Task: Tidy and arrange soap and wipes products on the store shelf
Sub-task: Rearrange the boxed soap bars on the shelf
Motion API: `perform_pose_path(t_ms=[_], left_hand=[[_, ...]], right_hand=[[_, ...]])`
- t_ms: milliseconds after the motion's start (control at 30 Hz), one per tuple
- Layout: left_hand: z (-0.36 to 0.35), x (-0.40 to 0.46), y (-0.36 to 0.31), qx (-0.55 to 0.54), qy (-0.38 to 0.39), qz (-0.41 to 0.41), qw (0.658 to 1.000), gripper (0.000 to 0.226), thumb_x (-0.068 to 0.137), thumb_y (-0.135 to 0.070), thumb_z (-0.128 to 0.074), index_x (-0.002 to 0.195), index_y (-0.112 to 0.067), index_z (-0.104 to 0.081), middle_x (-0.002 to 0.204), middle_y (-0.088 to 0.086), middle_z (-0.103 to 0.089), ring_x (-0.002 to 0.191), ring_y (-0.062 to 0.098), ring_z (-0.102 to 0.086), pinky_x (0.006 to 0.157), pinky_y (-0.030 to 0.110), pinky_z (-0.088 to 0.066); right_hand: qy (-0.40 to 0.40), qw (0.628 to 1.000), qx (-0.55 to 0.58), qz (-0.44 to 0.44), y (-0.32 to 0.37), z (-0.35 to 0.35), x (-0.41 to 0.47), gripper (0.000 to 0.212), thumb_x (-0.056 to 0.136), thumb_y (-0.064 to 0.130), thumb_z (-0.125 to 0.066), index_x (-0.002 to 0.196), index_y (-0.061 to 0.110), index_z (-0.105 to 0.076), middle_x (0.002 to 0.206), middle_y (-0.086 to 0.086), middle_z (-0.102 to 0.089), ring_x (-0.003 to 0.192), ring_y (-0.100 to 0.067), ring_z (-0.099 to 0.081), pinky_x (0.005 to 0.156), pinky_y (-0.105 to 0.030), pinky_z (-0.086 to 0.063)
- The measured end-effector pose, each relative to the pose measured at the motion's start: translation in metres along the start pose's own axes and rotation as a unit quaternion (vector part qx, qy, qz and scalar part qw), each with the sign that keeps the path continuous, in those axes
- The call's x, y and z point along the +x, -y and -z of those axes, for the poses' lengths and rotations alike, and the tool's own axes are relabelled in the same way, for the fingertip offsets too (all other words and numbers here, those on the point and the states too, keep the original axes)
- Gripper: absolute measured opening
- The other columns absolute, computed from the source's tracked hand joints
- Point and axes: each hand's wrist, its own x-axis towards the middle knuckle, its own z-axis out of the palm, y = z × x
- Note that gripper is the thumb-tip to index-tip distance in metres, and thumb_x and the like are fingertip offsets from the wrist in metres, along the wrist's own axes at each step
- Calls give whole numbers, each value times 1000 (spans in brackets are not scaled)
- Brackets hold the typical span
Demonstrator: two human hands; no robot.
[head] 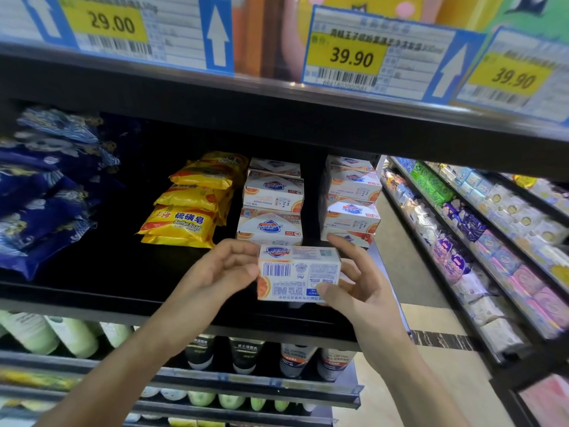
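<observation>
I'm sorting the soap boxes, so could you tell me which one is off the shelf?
The soap box held between both hands, barcode towards the camera; the others sit stacked on the shelf.

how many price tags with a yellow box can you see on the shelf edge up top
3. One reading 29.00 at the upper left, one reading 39.90 right of centre, and another 39.90 at the far right, cut by the frame. More may lie outside the picture.

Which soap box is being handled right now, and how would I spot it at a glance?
Find the black middle shelf under the yellow price tags. In front of its two stacks of white soap boxes, the left hand and right hand hold one white soap box above the shelf's front edge. Unlike the stacked ones, it shows its barcode side.
</observation>
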Motion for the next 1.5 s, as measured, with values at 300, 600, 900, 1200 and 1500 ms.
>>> perform_pose_path(t_ms=[300,600,900,1200,1500], left_hand=[[-4,1,-6,49,28,32,998,54,82,-80,-49,122,-48,-67,122,-8,-74,109,13,-71,97,37,-50],[-11,2,-14,39,38,44,998,62,75,-67,-66,125,-29,-69,116,-6,-78,100,9,-72,85,16,-52],[-3,1,-7,-8,28,52,998,66,71,-51,-81,128,-21,-67,121,6,-76,116,22,-72,105,42,-51],[2,3,0,12,32,8,999,70,70,-43,-88,133,-25,-62,128,-3,-74,116,19,-71,102,26,-56],[7,3,6,37,44,-33,998,72,73,-39,-91,137,-39,-59,136,-8,-70,124,14,-67,103,21,-51]], right_hand=[[11,1000,-14,10,4,-1,-2,42,79,22,-81,119,28,-68,122,-5,-74,110,-28,-71,91,-39,-59],[37,999,-20,28,7,-4,-4,35,83,5,-78,110,27,-71,120,-1,-75,117,-19,-68,85,-23,-57],[32,999,-3,9,4,-3,-1,54,82,7,-80,128,26,-60,127,1,-70,116,-24,-68,85,-28,-59],[80,996,-22,-17,6,0,1,82,76,19,-85,146,39,-46,141,6,-60,129,-17,-59,100,-29,-53],[45,997,-62,-26,7,-1,-1,70,75,27,-86,136,44,-57,121,4,-70,113,-27,-64,94,-43,-59]])
